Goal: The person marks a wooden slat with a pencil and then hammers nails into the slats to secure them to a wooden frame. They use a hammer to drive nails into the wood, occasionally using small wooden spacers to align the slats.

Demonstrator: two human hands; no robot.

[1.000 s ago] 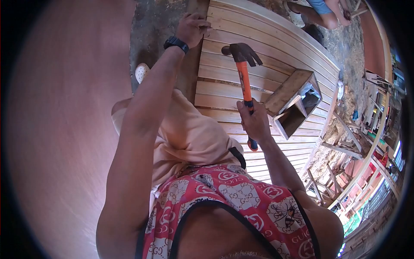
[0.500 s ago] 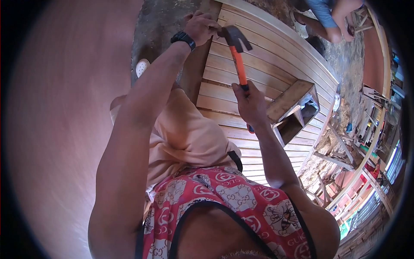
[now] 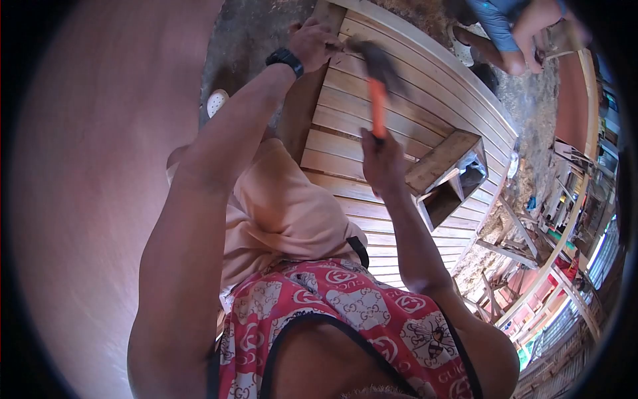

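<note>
My right hand grips a claw hammer by its orange handle, and the dark head is blurred by motion. The hammer head is just right of my left hand, which wears a black watch at the wrist. My left fingers are pinched together at the edge of a slatted wooden panel; whatever they hold is too small to make out. Under that edge runs a darker wooden beam.
An open wooden box sits on the slats beside my right forearm. At the top right another person's arm and leg show near a piece of wood. Timber frames stand at right, and a large smooth reddish surface fills the left.
The hammer head has swung slightly right and away from my left fingers, and its handle is more upright. My left hand stays at the panel edge. The other person's hand has shifted slightly.
</note>
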